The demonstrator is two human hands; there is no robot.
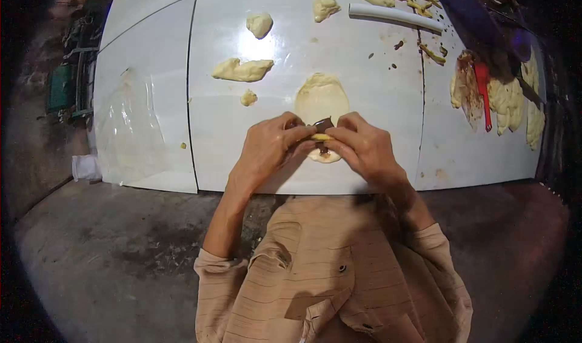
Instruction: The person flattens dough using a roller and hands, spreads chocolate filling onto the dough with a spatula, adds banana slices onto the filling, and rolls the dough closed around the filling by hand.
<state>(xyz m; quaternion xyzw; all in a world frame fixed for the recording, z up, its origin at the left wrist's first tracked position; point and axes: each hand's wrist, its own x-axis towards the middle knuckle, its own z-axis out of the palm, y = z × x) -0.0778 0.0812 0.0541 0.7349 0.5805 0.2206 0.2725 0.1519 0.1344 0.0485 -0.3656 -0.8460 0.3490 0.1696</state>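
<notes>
A flattened oval of pale dough (321,94) lies on the white table near its front edge, with a dark brown, glossy filling (324,124) on its lower half. My left hand (270,144) and my right hand (368,144) meet over it from either side. Between them, pinched at its ends by the fingers of both hands, is a short yellow strip (321,137) set across the dough. Brown smears mark the dough's near end, just below the strip. My fingertips cover the dough's sides there.
Loose dough pieces (242,69) lie farther off to the left. A white tube (395,18) rests at the back right, near yellow strips (418,3) and brown crumbs. Far right are a red utensil (483,94) and several shaped dough pieces (505,103). Clear plastic sheeting (130,124) covers the left side.
</notes>
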